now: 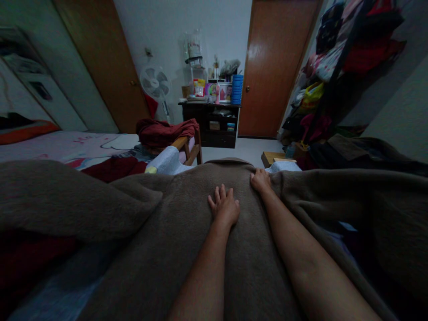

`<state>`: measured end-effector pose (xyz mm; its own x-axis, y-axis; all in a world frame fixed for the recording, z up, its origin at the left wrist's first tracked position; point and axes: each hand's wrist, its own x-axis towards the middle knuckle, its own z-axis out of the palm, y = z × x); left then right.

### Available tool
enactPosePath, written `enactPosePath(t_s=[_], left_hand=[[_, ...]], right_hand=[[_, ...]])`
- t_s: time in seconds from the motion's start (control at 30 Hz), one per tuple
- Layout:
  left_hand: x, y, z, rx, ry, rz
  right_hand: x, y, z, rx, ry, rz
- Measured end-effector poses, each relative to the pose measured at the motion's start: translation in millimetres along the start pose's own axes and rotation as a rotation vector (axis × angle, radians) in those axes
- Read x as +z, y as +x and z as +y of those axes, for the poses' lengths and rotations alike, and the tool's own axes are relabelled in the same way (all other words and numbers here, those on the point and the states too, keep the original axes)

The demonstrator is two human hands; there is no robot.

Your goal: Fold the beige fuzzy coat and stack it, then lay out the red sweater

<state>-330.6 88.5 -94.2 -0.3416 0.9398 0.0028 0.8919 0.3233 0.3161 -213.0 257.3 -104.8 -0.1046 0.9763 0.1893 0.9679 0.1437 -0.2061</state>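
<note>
A brown fleece top (194, 214) lies spread before me, its collar at the far end and its sleeves stretched out to both sides. My left hand (224, 206) rests on the middle of it, palm down with the fingers spread. Near the right shoulder seam, my right hand (261, 179) has its fingers curled on the fabric and seems to grip it. A light blue-grey cloth (163, 162) shows beneath the top at the far side.
Dark red clothing (167, 130) hangs over a wooden frame (194, 154) at the left, beside a bed (90, 145). A fan (155, 82) and a dark cabinet (209, 127) stand by the back wall. Bags (310, 96) hang at the right, above piled clothes (368, 154).
</note>
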Motion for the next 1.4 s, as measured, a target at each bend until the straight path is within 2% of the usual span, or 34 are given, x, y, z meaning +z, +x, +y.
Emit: enactPosePath(t_s=[0.23, 0.47, 0.7, 1.07, 1.23, 1.33, 1.4], left_hand=[[-0.5, -0.6, -0.2, 0.001, -0.001, 0.000], [-2.6, -1.2, 0.7, -0.005, -0.012, -0.006], [-3.0, -0.6, 0.7, -0.002, -0.010, -0.012], [-5.4, -1.7, 4.2, -0.034, -0.015, -0.016], [-2.6, -1.2, 4.7, -0.038, -0.026, 0.002], [-0.7, -1.3, 4.7, -0.034, -0.040, 0.019], [-1.1, -1.2, 4.7, -0.035, -0.055, 0.023]], right_hand=[[-2.3, -6.6, -5.9, 0.068, -0.016, 0.024], [-7.6, -12.6, -9.2, 0.105, -0.036, 0.112], [-7.5, -8.5, -8.7, 0.060, -0.038, -0.031], [4.3, -16.6, -8.2, 0.057, -0.034, -0.071], [-6.6, -15.0, -7.1, 0.045, 0.047, -0.102], [-15.3, -16.7, -16.0, 0.048, 0.083, -0.120], [-17.6, -22.2, -25.7, -0.017, 0.116, -0.129]])
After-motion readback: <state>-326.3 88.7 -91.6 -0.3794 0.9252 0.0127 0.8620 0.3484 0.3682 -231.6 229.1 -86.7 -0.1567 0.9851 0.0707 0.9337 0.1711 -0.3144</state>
